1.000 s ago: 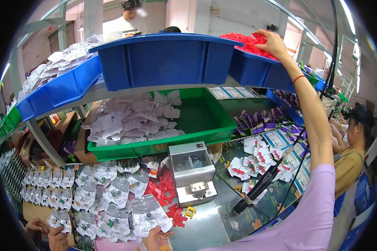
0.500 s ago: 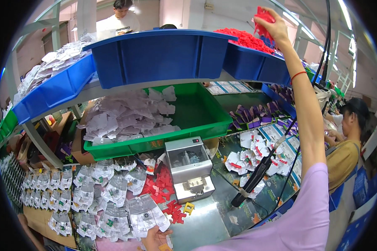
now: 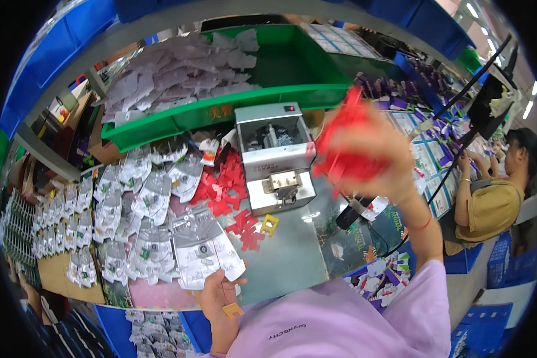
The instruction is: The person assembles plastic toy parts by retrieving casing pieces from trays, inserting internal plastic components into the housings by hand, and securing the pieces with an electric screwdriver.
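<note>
My right hand (image 3: 388, 158), smeared by motion, is closed round a bunch of red plastic pieces (image 3: 347, 128) in the air, right of a small silver machine (image 3: 277, 158). Low in the middle, my left hand (image 3: 216, 301) has its fingers bent around a small orange plastic piece (image 3: 232, 309). Its fingertips lie at the lower edge of a clear-and-white plastic part (image 3: 204, 253); whether they grip that part I cannot tell. Between the plastic parts and the machine spreads a pile of red pieces (image 3: 222, 190). A yellow piece (image 3: 269, 224) lies in front of the machine.
Behind the machine stands a green tray (image 3: 304, 92) with flat whitish sheets (image 3: 179, 74). Several clear-and-white parts (image 3: 152, 197) cover the table's left side. A black cable holder (image 3: 353, 212) juts in at the right. A co-worker (image 3: 489, 203) sits at the far right.
My right hand has come down from the bin of red pieces at the upper right, bringing a bunch along. The view has tilted downward. My left hand stays by the clear-and-white part.
</note>
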Demonstrator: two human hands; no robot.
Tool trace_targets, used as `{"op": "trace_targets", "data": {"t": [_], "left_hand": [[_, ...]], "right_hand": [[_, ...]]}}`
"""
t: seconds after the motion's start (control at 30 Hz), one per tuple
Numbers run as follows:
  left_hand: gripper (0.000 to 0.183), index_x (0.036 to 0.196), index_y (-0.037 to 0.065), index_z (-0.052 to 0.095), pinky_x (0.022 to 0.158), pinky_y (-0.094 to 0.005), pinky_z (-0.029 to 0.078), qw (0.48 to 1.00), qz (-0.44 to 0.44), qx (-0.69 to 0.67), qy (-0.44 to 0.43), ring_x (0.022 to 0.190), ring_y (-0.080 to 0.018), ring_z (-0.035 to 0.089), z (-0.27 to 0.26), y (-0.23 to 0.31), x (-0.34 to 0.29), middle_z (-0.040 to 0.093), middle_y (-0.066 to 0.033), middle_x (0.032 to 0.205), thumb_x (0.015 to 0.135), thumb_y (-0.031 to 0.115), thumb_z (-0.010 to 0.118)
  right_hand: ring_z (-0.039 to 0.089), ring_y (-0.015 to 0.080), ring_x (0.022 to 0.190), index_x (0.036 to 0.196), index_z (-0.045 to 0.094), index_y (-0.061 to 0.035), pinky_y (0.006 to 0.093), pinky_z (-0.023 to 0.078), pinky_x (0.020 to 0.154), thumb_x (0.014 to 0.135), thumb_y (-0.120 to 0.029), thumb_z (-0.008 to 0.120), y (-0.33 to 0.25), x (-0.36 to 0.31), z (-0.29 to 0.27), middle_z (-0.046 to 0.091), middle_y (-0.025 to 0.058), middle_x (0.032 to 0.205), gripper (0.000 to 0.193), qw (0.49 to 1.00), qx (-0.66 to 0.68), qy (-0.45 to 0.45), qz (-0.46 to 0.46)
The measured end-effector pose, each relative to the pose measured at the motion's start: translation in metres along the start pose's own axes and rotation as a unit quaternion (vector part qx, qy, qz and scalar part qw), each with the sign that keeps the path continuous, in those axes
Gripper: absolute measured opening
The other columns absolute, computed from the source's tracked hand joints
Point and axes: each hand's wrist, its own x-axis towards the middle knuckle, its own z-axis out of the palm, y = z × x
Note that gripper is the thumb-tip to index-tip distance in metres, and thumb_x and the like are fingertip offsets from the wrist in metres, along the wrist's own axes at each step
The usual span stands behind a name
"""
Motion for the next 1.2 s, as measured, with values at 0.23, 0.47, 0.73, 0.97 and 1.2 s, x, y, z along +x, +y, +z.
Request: {"op": "trace_targets", "data": {"t": [0.23,0.47,0.73,0.97,1.2], "left_hand": [[0.043,0.118,-0.002,0.034,0.055,-0.0335,0.052,1.000,0.024,0.011,-0.011,0.079,-0.0312,0.061,0.002,0.003,-0.005,0.054,-0.0160,0.101,0.078,0.007,0.045],[0.037,0.113,-0.004,0.040,0.056,-0.0333,0.053,0.999,0.033,0.033,0.001,0.079,-0.0303,0.061,0.016,-0.006,-0.012,0.055,-0.0152,0.098,0.078,0.007,0.046],[0.038,0.111,-0.002,0.044,0.052,-0.0282,0.048,0.996,0.038,0.068,0.040,0.079,-0.0254,0.061,0.048,-0.022,-0.012,0.059,-0.0115,0.095,0.077,0.012,0.046],[0.034,0.109,-0.003,0.045,0.054,-0.0263,0.047,0.992,0.083,0.053,0.078,0.081,-0.0257,0.060,0.065,-0.027,-0.017,0.059,-0.0116,0.094,0.079,0.012,0.044],[0.038,0.116,-0.003,0.037,0.062,-0.0348,0.050,0.999,0.042,-0.006,0.016,0.085,-0.0250,0.058,0.052,-0.039,-0.019,0.053,-0.0134,0.102,0.079,0.006,0.043]], "right_hand": [[0.055,0.0201,0.072,0.093,0.060,-0.0310,0.0255,0.047,0.046,0.063,-0.021,0.068,0.002,-0.119,0.090,0.052,0.0101,0.090,0.032,0.989,-0.037,-0.142,-0.035],[0.051,0.0224,0.083,0.110,0.052,-0.0336,0.0313,0.048,0.059,0.067,-0.027,0.064,0.011,-0.143,0.106,0.044,0.0078,0.115,0.045,0.961,-0.077,-0.264,-0.006],[0.044,0.0255,0.107,0.114,0.052,-0.0289,0.0358,0.044,0.083,0.067,-0.028,0.063,0.024,-0.141,0.072,0.032,0.0065,0.131,0.049,0.930,-0.001,-0.363,0.067],[0.057,0.0192,0.081,0.095,0.060,-0.0088,0.0276,0.047,0.059,0.068,-0.009,0.063,0.032,-0.146,0.063,0.057,0.0054,0.095,0.027,0.978,0.000,-0.177,0.109],[0.054,0.0196,0.054,0.092,0.059,-0.0035,0.0287,0.043,0.047,0.068,0.003,0.057,0.025,-0.151,0.057,0.051,0.0063,0.065,0.025,0.986,0.033,-0.076,0.143]]}}
